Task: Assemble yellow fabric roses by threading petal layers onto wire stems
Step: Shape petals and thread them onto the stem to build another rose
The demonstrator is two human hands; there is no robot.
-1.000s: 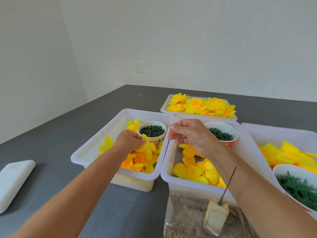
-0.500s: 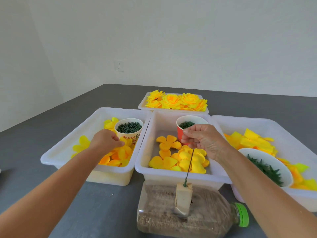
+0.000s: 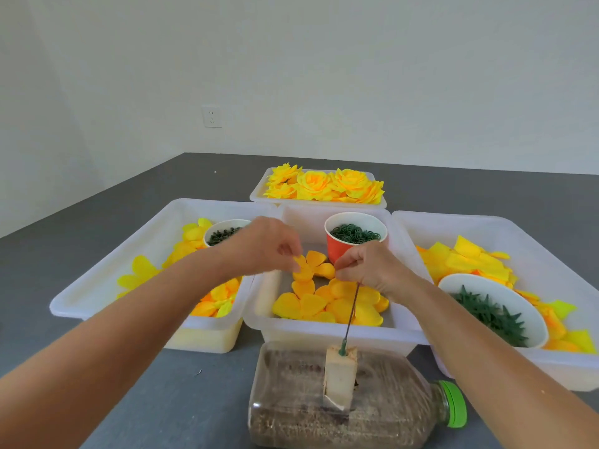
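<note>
My left hand (image 3: 265, 246) pinches a small yellow petal layer (image 3: 299, 264) above the middle white tray (image 3: 324, 328), close to my right hand. My right hand (image 3: 366, 265) pinches the top of a thin wire stem (image 3: 351, 314). The wire stands tilted in a pale block (image 3: 340, 377) fixed on a sand-filled bottle (image 3: 372, 413) lying at the table's front. Loose yellow petals (image 3: 327, 303) cover the middle tray's floor.
A red cup of green rings (image 3: 355, 236) stands in the middle tray. The left tray (image 3: 97, 286) holds petals and a white cup of green pieces (image 3: 223, 234). The right tray (image 3: 534, 234) holds petals and a bowl of green calyxes (image 3: 492, 312). Finished roses (image 3: 324, 184) fill the far tray.
My left hand has left the left tray and moved right with a petal layer, up to my right hand. My right hand has come down to the wire's top. The view has tilted down.
</note>
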